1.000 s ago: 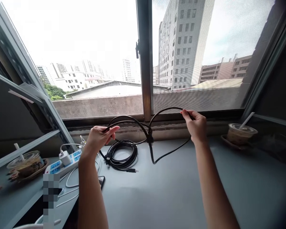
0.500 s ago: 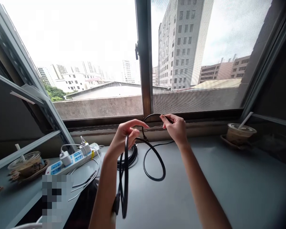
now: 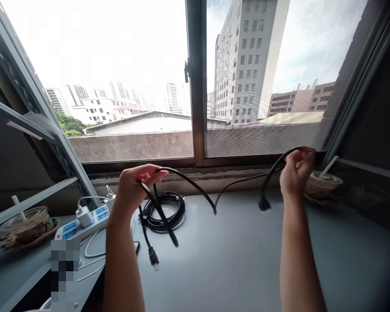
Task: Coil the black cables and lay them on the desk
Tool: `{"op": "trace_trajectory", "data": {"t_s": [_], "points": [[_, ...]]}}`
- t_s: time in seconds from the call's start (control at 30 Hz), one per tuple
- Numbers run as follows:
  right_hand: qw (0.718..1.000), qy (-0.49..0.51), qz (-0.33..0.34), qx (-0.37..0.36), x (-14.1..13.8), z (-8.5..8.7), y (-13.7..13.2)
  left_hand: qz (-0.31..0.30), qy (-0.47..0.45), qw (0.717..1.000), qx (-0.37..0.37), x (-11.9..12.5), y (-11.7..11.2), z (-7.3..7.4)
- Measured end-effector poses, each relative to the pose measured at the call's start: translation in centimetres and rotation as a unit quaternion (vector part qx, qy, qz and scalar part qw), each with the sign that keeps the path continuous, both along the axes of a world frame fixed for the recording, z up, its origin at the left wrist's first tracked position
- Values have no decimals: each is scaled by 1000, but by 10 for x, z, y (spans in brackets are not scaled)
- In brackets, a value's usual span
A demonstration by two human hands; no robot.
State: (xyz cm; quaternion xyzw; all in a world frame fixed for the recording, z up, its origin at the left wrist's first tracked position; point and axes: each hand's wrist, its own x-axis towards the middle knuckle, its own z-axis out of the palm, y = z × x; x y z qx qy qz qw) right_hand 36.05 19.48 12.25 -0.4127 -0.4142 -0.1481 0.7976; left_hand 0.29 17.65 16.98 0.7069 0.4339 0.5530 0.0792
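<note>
A long black cable [image 3: 195, 184] hangs between my two hands above the grey desk. My left hand [image 3: 133, 184] is closed on one part of it, with a loop drooping below the fingers. One plug [image 3: 153, 256] with a pale tip dangles under that hand. Farther right, my right hand [image 3: 297, 169] is raised and pinches the cable near its other end. From it a second plug [image 3: 264, 204] hangs down on the left side. Behind the left hand, a coiled black cable [image 3: 181, 212] lies on the desk.
On the left stands a white power strip [image 3: 97, 223] with chargers and white wires. Iced drinks in plastic cups stand at far left [image 3: 29, 223] and right [image 3: 321, 184], the right one close behind my right hand. The window sill [image 3: 195, 173] bounds the desk at the back.
My hands have moved apart, the left one leftward and the right one far to the right. The cable between them is drawn out, and its loops have opened. Both plugs now hang in view.
</note>
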Motion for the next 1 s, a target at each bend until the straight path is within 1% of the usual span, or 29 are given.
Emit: {"op": "trace_trajectory", "data": {"t_s": [0.03,0.1,0.17,0.23,0.3,0.33,0.37,0.4,0.43,0.47,0.53,0.57,0.6,0.67,0.7,0.73,0.77,0.8,0.9,1.0], "points": [[1000,-18,-1,-4,-1,1,-3,3,-10,1000,4,0,0,1],[998,-53,19,-19,-4,5,-8,18,-40,999,18,-1,0,2],[993,-100,34,-62,-8,8,-13,42,-79,995,37,-3,-2,3],[979,-134,27,-150,-11,8,-17,46,-98,993,39,-3,-4,4],[956,-130,27,-263,-13,6,-20,50,-112,991,48,-2,-7,5],[942,-117,42,-313,-14,5,-22,59,-119,989,58,-1,-8,5],[930,-103,71,-346,-15,5,-24,69,-125,987,72,0,-9,5],[922,-93,110,-359,-17,5,-25,79,-131,985,86,2,-10,5],[917,-89,156,-355,-21,6,-27,88,-136,982,98,3,-11,5],[915,-84,207,-335,-25,8,-28,91,-139,980,106,5,-12,6],[907,-60,312,-278,-37,14,-28,78,-141,982,96,10,-14,6],[893,-40,365,-260,-44,17,-28,70,-137,984,86,12,-14,6],[870,-19,421,-256,-52,21,-28,64,-128,986,81,14,-15,6],[801,13,532,-275,-69,27,-29,52,-90,991,84,18,-16,6],[763,19,577,-291,-77,30,-30,49,-61,993,91,20,-16,6],[734,23,606,-306,-85,32,-31,47,-30,994,96,22,-17,5],[717,25,620,-318,-93,34,-34,47,0,994,95,24,-18,5],[712,24,621,-328,-100,36,-37,52,25,994,92,26,-19,5],[716,-16,591,-371,-115,39,-49,91,76,990,72,37,-25,3],[716,-107,557,-407,-124,42,-61,134,130,981,61,51,-32,2]]}}
